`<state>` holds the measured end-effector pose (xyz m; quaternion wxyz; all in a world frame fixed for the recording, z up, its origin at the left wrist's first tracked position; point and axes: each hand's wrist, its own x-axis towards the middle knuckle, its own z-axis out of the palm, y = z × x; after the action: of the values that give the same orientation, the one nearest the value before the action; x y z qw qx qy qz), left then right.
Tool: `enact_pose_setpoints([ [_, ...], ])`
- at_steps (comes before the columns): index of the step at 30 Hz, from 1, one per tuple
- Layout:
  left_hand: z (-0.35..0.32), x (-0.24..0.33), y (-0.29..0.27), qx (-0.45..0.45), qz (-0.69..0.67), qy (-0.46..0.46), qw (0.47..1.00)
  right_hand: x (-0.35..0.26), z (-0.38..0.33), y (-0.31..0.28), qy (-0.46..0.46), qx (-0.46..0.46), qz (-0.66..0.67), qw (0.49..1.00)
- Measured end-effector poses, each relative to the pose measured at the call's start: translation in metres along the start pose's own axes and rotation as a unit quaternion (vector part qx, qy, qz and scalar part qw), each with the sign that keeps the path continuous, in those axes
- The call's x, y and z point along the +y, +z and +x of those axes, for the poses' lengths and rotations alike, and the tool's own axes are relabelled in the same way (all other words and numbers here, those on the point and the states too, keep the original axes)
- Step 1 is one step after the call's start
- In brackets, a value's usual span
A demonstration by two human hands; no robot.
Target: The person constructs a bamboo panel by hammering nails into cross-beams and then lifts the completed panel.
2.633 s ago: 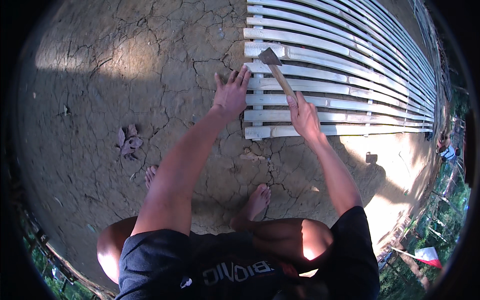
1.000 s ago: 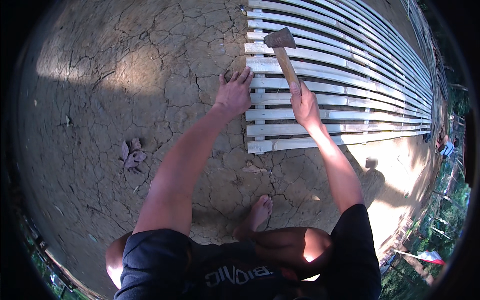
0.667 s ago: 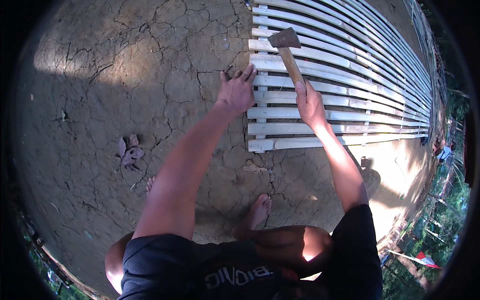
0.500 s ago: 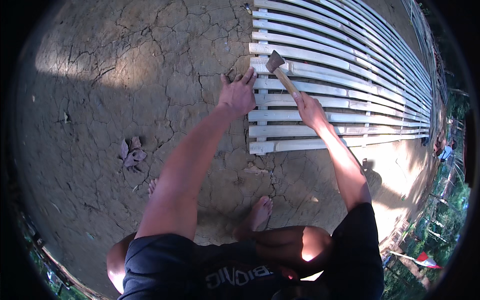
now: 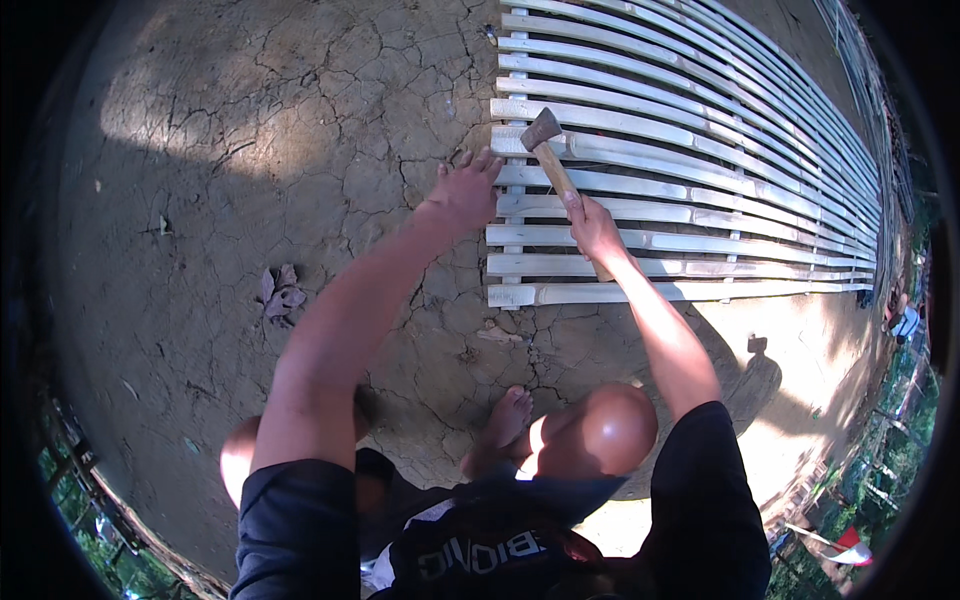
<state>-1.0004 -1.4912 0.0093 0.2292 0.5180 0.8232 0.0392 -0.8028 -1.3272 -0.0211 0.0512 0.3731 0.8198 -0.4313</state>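
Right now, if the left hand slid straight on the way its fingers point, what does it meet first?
The pale bamboo slats: the left hand lies at the panel's left edge, fingertips aimed up and right at the slat ends. The hatchet lies further along, though depth is unclear.

My right hand covers the middle of the hatchet handle, so I can't see how the fingers wrap it, and the blade edge is too small to make out. The bamboo slat panel runs off into the dark right rim, its far end unseen. My left hand's fingertips hide the slat ends beneath them.
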Motion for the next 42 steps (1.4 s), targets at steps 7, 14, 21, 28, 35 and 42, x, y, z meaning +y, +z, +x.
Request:
enact_pose_setpoints([
  [7,-0.026,-0.014,-0.078,-0.179,-0.048,-0.031,0.982,-0.063,0.005,-0.075,0.034,-0.06,0.03,0.997],
  [14,0.057,-0.046,-0.016,0.136,-0.318,-0.2,0.917,-0.079,0.039,-0.072,-0.055,0.017,-0.059,0.997],
  [21,0.122,-0.037,0.021,0.079,-0.463,-0.326,0.821,-0.101,0.051,-0.075,-0.088,0.016,-0.112,0.99],
  [28,0.133,-0.029,0.016,0.1,-0.412,-0.338,0.84,-0.083,0.077,-0.096,-0.036,-0.056,-0.262,0.963],
  [35,0.138,-0.03,0.002,0.083,-0.417,-0.316,0.848,-0.083,0.064,-0.092,-0.114,-0.006,-0.168,0.979],
  [42,0.143,-0.039,0.002,0.094,-0.399,-0.324,0.853,-0.057,0.056,-0.076,-0.05,0.004,-0.098,0.994],
])
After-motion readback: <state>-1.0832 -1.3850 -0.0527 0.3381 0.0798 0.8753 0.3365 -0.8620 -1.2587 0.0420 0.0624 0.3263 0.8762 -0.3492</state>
